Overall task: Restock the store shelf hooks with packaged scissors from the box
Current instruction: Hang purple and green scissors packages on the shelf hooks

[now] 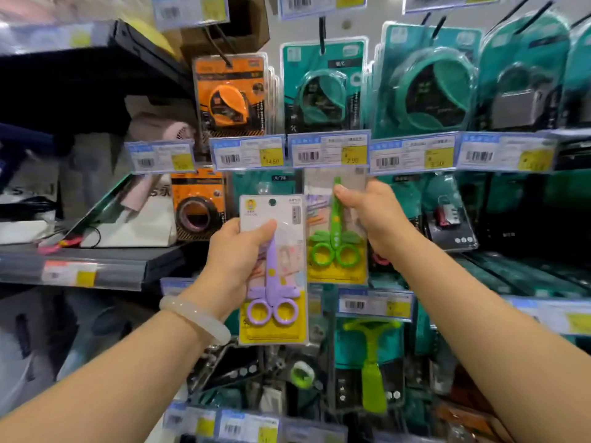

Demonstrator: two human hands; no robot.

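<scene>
Both hands clamped on packs: right hand pinching green scissors pack under price tag, hook probably hidden, so hole may miss; left hand gripping purple scissors pack just left.

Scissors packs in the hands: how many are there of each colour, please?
Purple scissors pack, held in the left hand: 1
Green scissors pack, held in the right hand: 1
Total: 2
</scene>
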